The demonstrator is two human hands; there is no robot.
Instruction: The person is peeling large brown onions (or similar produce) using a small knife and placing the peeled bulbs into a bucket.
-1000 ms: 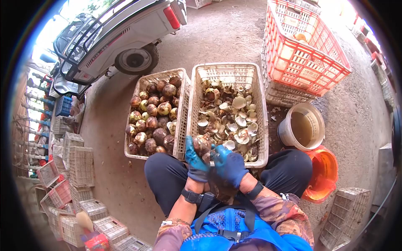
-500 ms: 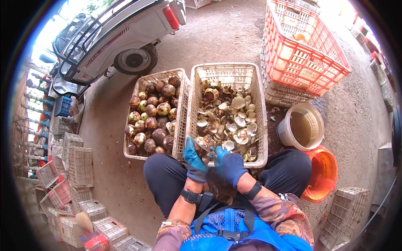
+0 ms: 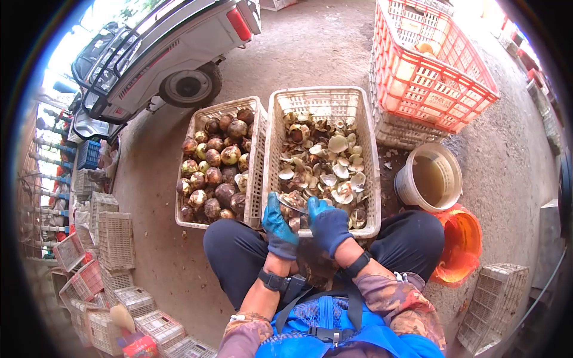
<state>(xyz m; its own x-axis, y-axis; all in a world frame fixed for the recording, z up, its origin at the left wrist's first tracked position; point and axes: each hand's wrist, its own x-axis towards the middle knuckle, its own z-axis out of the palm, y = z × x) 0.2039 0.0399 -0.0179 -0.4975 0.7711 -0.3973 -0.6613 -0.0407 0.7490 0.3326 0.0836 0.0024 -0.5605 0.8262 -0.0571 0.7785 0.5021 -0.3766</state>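
Observation:
My left hand (image 3: 279, 228), in a teal and blue glove, is closed around a round, brown-skinned vegetable (image 3: 292, 199), largely hidden by the fingers. My right hand (image 3: 328, 227), gloved alike, grips a knife whose thin blade (image 3: 296, 207) reaches left across the vegetable; its handle is covered by the glove. Both hands are over the near edge of a whitish plastic crate (image 3: 375, 179) that holds pale and brown peelings (image 3: 337, 164). To its left, another crate (image 3: 192, 224) is filled with round brown and greenish vegetables (image 3: 224, 192).
At right stand a cloudy-water bucket (image 3: 458, 179), an orange bucket (image 3: 476, 244) and a red-and-white crate (image 3: 439, 98) stacked on another. A small white truck (image 3: 197, 42) is parked at upper left. Piled crates (image 3: 116, 238) line the left side; another crate (image 3: 492, 307) sits lower right.
My right hand has shifted slightly right, and the blade shows more openly between the hands. The left hand still holds the vegetable. The whole view has moved a little.

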